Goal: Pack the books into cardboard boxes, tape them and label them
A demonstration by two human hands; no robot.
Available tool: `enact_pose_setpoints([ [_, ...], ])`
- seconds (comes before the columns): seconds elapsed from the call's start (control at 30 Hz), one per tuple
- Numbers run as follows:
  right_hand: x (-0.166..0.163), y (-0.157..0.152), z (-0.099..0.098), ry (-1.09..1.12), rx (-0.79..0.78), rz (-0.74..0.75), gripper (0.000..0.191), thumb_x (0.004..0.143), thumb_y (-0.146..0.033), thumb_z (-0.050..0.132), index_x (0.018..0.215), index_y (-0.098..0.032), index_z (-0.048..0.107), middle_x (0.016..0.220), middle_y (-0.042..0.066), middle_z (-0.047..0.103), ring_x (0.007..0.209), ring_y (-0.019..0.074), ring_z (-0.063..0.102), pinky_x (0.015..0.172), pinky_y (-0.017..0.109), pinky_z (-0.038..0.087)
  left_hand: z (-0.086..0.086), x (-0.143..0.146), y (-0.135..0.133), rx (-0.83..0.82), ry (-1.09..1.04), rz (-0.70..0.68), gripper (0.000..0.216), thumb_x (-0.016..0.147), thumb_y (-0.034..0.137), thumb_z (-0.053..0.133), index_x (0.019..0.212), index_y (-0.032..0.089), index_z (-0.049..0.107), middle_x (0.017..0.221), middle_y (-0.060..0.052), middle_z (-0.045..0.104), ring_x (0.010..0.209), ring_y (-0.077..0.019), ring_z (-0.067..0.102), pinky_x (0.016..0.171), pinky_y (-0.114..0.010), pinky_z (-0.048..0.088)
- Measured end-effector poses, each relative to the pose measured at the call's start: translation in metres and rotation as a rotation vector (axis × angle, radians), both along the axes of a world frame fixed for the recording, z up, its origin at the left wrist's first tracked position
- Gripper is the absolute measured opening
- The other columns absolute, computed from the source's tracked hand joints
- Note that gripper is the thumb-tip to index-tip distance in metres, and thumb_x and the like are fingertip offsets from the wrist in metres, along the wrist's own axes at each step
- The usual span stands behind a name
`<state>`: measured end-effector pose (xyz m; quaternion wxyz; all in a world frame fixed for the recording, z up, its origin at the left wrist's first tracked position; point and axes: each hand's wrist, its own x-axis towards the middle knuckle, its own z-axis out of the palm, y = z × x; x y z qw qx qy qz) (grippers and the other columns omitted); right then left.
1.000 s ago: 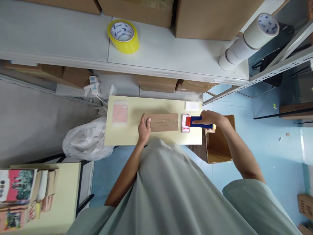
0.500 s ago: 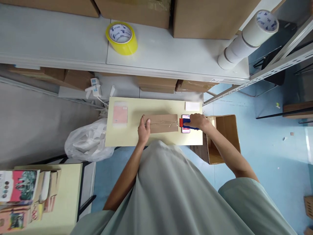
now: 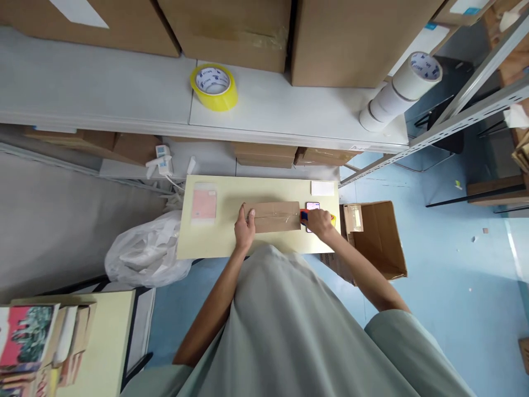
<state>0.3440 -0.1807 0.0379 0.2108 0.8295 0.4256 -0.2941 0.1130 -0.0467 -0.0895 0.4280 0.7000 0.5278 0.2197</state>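
A flat brown cardboard parcel [image 3: 276, 216] lies in the middle of a small pale yellow table [image 3: 215, 242], with a strip of clear tape along its length. My left hand [image 3: 244, 229] presses down on its left end, fingers closed over the edge. My right hand [image 3: 319, 221] grips a blue and red tape dispenser [image 3: 305, 216] at the parcel's right end. A phone with a pink screen [image 3: 313, 206] lies just behind that hand.
A pink packet [image 3: 203, 203] lies at the table's left, a white card [image 3: 322, 188] at its far right corner. An open cardboard box [image 3: 374, 237] stands on the blue floor to the right, a white plastic bag [image 3: 144, 251] to the left. A yellow tape roll [image 3: 214, 86] sits on the shelf.
My right hand has carried the tape dispenser leftward from beyond the phone to the parcel's right end. My left hand has stayed on the parcel's left end.
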Motion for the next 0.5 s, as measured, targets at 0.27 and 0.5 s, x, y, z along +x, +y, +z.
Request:
enact_pose_setpoints([
  [0.27,-0.034,-0.007,-0.009,-0.001,0.085,-0.194,0.042,0.109,-0.051,0.061,0.121,-0.015,0.078,0.117,0.023,0.081,0.110,0.0327,0.080,0.082,0.033,0.057,0.014,-0.031,0.020,-0.011,0.042,0.047,0.071,0.106,0.065,0.050,0.158,0.016,0.053,0.160,-0.024,0.060,0.150,-0.0356,0.057,0.126,-0.052,0.046],
  [0.5,-0.009,0.024,0.091,-0.097,0.367,-0.277,0.052,0.110,-0.062,0.053,0.120,-0.014,0.072,0.111,0.022,0.081,0.107,0.0337,0.079,0.080,0.033,0.053,0.088,0.003,0.049,0.095,-0.166,-0.005,0.060,0.108,0.057,0.051,0.157,0.022,0.054,0.161,-0.019,0.059,0.145,-0.0323,0.062,0.120,-0.049,0.053],
])
